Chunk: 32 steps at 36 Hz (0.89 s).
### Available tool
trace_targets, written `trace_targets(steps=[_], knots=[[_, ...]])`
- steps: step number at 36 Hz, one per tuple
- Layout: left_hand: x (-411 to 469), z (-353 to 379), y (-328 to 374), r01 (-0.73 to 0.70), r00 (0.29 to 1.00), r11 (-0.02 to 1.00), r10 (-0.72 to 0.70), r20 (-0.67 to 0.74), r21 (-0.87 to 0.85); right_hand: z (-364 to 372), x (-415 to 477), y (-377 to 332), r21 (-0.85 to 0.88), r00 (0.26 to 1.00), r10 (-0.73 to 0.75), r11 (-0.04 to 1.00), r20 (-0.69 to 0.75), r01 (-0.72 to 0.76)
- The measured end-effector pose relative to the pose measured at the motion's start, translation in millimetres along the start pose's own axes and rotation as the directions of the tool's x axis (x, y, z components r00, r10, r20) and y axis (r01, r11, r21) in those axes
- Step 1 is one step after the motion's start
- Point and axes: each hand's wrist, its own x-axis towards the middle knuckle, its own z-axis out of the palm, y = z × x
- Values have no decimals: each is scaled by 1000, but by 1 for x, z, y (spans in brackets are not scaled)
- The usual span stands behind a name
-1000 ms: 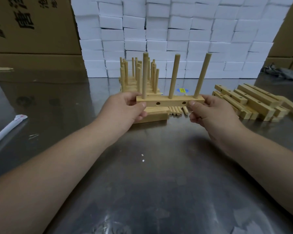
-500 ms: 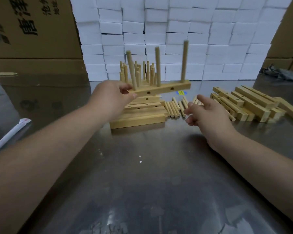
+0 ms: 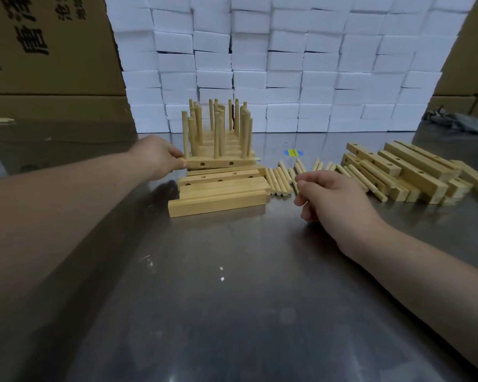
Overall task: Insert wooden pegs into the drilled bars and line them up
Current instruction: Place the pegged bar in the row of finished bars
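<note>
Steel table point(image 3: 232, 312) under my arms, white foam blocks point(image 3: 287, 64) stacked behind. The pegged bar point(image 3: 221, 162), which I held in both hands a second ago, is now down at the front of the finished row point(image 3: 218, 125) with its three pegs upright. My left hand point(image 3: 158, 157) pinches its left end. My right hand point(image 3: 334, 199) has let go and hovers, fingers loosely curled and empty, beside the loose pegs point(image 3: 279, 177). Further right lie the empty bars point(image 3: 398, 168). I judge this bar done, bar a nudge square.

Head-worn view, forward and down, close
</note>
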Motion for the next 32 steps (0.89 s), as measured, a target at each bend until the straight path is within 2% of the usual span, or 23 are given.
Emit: trace_targets(steps=[8, 13, 16, 20, 23, 25, 28, 30, 32], knots=[[9, 10, 6, 21, 998, 999, -22, 52, 33, -1, -1, -1, -33, 1000, -5, 999, 24, 5], [6, 10, 8, 114, 993, 985, -112, 19, -131, -1, -1, -1, -41, 999, 0, 999, 34, 1], [0, 10, 12, 122, 989, 978, -133, -57, -171, -1, -1, 0, -41, 1000, 5, 999, 27, -3], [-24, 14, 23, -17, 979, 994, -6, -202, -108, 0, -1, 0, -42, 1000, 14, 999, 18, -13], [-52, 17, 33, -141, 968, 990, 133, -215, -22, 0, -2, -1, -42, 1000, 11, 999, -7, -11], [-71, 20, 42, -198, 967, 978, 207, -150, 68, -1, -1, 0, -125, 999, -7, 992, -42, 2], [-93, 25, 54, -230, 970, 937, 244, -20, 262, -4, 2, 0, -336, 996, -68, 941, -60, 44], [-104, 28, 58, -246, 969, 881, 234, 78, 404, -8, 5, -1, -523, 994, -106, 848, -11, 85], [-113, 33, 59, -247, 968, 835, 193, 158, 491, -14, 13, 0, -700, 994, -95, 707, 55, 107]])
